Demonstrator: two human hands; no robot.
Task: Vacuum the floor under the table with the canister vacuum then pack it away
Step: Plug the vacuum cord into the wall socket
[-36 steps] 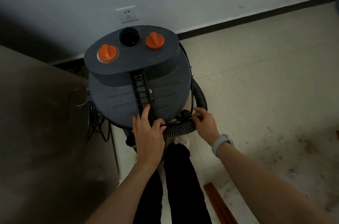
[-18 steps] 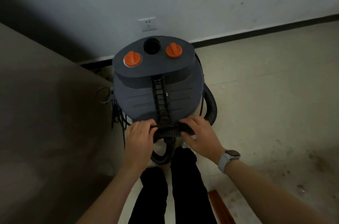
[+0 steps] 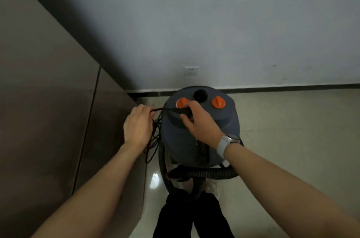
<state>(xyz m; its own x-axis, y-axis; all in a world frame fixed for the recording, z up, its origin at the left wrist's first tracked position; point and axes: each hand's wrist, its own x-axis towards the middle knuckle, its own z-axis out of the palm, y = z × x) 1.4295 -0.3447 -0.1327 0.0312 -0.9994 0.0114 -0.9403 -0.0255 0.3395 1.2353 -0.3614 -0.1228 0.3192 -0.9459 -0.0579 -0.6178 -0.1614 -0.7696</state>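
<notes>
The canister vacuum (image 3: 200,130) stands on the floor (image 3: 292,130) by the wall under a socket (image 3: 191,70), its hose (image 3: 204,172) coiled round its near side. Half a second ago both hands pressed the hose; now the left hand (image 3: 138,126) has its fingers curled round the gathered power cord (image 3: 161,109) beside the canister while the right hand (image 3: 198,120) pinches the cord's plug end over the lid. Packing away has likely moved on from hose to cord.

A white wall socket (image 3: 191,70) sits low on the pale grey wall (image 3: 214,23), just above a dark skirting strip (image 3: 292,88). To the left stands a tall brown cabinet (image 3: 48,101) with a thin vertical seam. The tiled floor (image 3: 292,130) is glossy beige, catching a small bright glint.
</notes>
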